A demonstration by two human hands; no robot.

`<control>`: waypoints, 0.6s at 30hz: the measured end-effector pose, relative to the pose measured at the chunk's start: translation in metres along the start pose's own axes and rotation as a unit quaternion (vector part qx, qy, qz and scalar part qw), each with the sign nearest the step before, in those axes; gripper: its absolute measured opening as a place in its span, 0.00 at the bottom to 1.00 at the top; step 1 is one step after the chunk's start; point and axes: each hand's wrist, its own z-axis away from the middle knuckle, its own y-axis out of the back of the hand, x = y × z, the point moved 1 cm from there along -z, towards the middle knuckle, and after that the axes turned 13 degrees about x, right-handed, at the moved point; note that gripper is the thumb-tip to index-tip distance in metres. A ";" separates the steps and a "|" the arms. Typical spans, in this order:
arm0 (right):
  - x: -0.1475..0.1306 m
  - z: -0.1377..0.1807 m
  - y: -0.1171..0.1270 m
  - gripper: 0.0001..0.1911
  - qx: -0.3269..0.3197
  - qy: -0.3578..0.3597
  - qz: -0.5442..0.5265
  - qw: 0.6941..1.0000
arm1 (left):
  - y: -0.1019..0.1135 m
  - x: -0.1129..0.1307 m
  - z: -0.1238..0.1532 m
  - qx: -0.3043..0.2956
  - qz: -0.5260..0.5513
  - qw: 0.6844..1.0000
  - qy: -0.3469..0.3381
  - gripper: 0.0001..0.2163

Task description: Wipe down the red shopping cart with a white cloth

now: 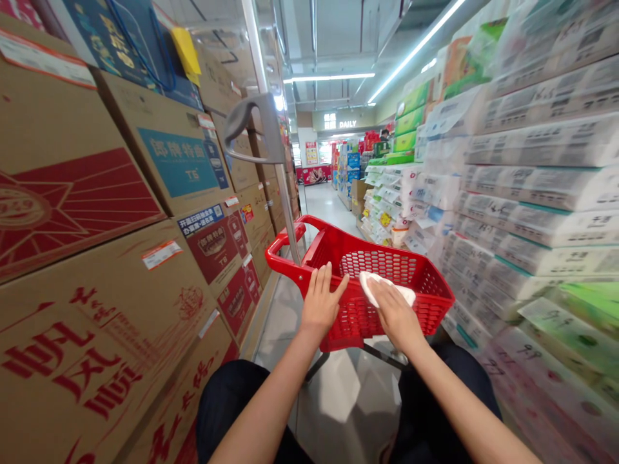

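Observation:
A red plastic shopping cart basket (396, 258) with perforated walls stands in front of me, between my knees. My left hand (323, 298) lies on the basket's near rim, fingers stretched and thumb apart, with nothing in it. Farther right along the same rim, my right hand (394, 312) presses a white cloth (410, 295) against the basket's edge. The palm and fingers cover part of the cloth. At the basket's left end is a red handle (279, 252).
Stacked cardboard boxes (193, 154) line the left side. Plastic-wrapped paper packs (536, 200) are piled high on the right. A silver pole (289, 212) with a grey loop handle (275, 129) rises beside the cart's left end. The tiled aisle floor (316, 200) runs ahead between the stacks.

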 end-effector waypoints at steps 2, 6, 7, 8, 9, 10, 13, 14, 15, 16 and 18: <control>0.017 0.014 0.013 0.40 0.000 -0.012 0.034 0.999 | -0.001 0.003 0.000 0.002 0.002 1.000 0.007 0.39; 0.022 0.020 0.021 0.39 0.009 -0.037 0.076 0.996 | -0.004 0.014 -0.005 0.005 0.007 1.000 0.029 0.37; 0.017 0.016 0.018 0.39 0.014 -0.038 0.077 0.996 | -0.004 0.018 -0.006 0.003 0.008 0.999 0.033 0.37; 0.009 0.011 0.014 0.38 0.017 -0.037 0.072 0.997 | -0.004 0.021 -0.007 0.001 0.009 0.999 0.037 0.37; 0.000 0.004 0.008 0.38 0.016 -0.033 0.064 0.997 | -0.004 0.023 -0.008 -0.001 0.008 0.999 0.039 0.37; -0.010 -0.003 0.002 0.37 0.014 -0.029 0.055 0.998 | -0.004 0.024 -0.009 -0.003 0.006 0.999 0.039 0.37; -0.029 -0.019 -0.014 0.36 0.007 -0.015 0.031 0.999 | -0.004 0.020 -0.009 0.001 -0.002 1.000 0.030 0.39; -0.030 -0.021 -0.016 0.36 0.003 -0.009 0.026 1.000 | -0.003 0.016 -0.009 0.002 -0.005 1.000 0.025 0.40; -0.029 -0.021 -0.016 0.36 -0.003 -0.001 0.022 1.000 | -0.003 0.011 -0.008 0.003 -0.008 1.000 0.019 0.39; -0.024 -0.019 -0.014 0.36 -0.009 0.006 0.021 1.000 | -0.003 0.005 -0.007 0.002 -0.009 1.000 0.014 0.39; -0.008 -0.009 -0.006 0.36 -0.017 0.008 0.028 0.999 | -0.002 -0.008 -0.005 -0.001 -0.007 1.000 0.009 0.39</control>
